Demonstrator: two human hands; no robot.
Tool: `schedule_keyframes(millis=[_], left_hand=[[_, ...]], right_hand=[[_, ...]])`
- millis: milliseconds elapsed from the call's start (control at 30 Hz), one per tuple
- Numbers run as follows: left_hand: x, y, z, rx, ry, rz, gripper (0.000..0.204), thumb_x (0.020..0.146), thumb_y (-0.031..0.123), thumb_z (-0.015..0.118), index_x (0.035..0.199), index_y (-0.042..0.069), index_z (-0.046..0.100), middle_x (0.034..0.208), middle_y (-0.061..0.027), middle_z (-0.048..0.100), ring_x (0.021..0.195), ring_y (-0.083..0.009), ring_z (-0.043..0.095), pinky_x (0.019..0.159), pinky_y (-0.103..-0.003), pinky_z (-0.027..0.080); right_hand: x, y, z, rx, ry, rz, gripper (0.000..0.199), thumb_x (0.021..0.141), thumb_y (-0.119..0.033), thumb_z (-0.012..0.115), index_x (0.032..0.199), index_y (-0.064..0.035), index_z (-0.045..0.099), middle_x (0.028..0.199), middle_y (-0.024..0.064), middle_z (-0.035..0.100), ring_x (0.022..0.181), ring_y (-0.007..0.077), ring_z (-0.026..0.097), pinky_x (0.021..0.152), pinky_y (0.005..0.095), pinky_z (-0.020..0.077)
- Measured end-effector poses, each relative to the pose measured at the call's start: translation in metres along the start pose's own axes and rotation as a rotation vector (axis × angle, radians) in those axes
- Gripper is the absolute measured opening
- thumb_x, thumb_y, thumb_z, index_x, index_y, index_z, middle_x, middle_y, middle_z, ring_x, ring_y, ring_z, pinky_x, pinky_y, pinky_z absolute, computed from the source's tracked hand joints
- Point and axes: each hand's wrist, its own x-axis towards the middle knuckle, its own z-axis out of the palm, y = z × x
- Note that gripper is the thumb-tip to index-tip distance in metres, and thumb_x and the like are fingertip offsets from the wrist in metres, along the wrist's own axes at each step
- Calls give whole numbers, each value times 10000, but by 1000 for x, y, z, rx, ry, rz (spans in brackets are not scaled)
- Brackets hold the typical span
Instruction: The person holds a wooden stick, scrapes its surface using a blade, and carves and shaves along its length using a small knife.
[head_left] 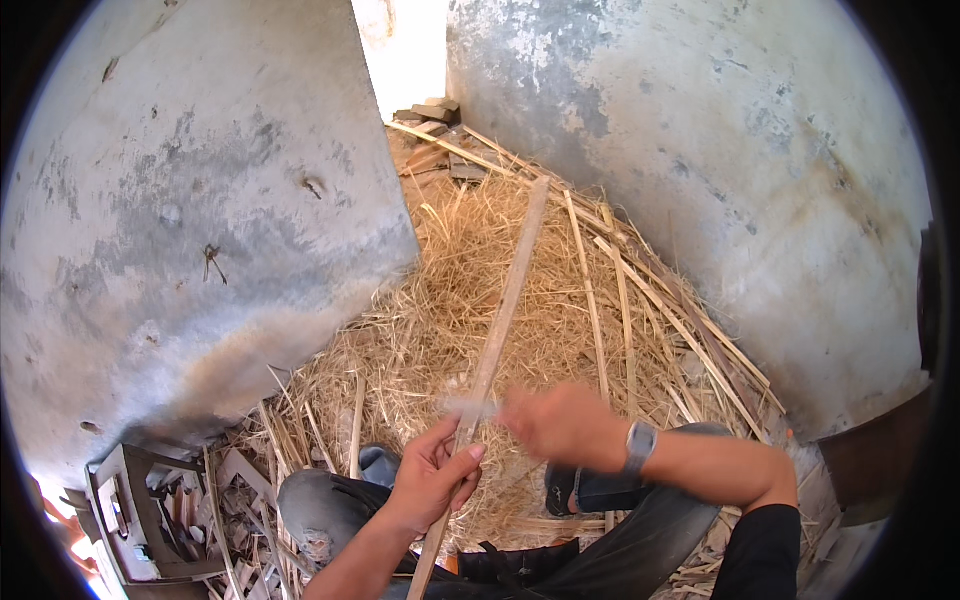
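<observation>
A long, flat, pale strip of wood or bamboo [513,275] slants up and away from my lap, its far end over the shavings. My left hand [428,478] is closed around its lower part, thumb on top. My right hand [568,425], with a band at the wrist, is closed and smeared by motion just right of the strip. From its fist a blurred, pale knife-like blade [470,407] reaches across the strip, just above my left fingers. Its handle is hidden in the fist.
Curled shavings [450,300] cover the floor ahead, with several loose strips [690,340] along the right wall [740,150]. A worn wall [200,200] stands left. At lower left is a dark frame-like object [135,510] among scraps. Stacked bricks or blocks [432,112] lie by the bright opening.
</observation>
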Motion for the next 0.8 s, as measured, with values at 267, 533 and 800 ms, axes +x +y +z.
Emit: schedule_keyframes(millis=[267, 533, 800], left_hand=[[-14, -6, -13, 85, -62, -28, 728, 1039, 21, 606, 1670, 58, 246, 676, -8, 542, 470, -86, 474, 454, -237, 369], [-31, -10, -26, -59, -88, -40, 690, 1041, 1, 576, 1662, 58, 280, 661, -13, 515, 445, -90, 427, 443, -251, 337], [-51, -10, -26, -117, -251, -4, 688, 1046, -34, 553, 1666, 65, 274, 675, -18, 523, 458, -78, 426, 455, -253, 350]], right_hand=[[30, 62, -10, 13, 306, 92, 354, 1073, -373, 538, 867, -89, 583, 541, 186, 526, 483, 402, 593, 468, 494, 469], [35, 95, -11, -43, 451, 86, 457, 1118, -392, 451, 833, -55, 571, 548, 175, 522, 508, 383, 575, 490, 483, 457], [22, 93, -41, 84, 520, 303, 620, 1149, -441, 348, 764, -7, 566, 543, 175, 466, 480, 343, 489, 497, 455, 384]])
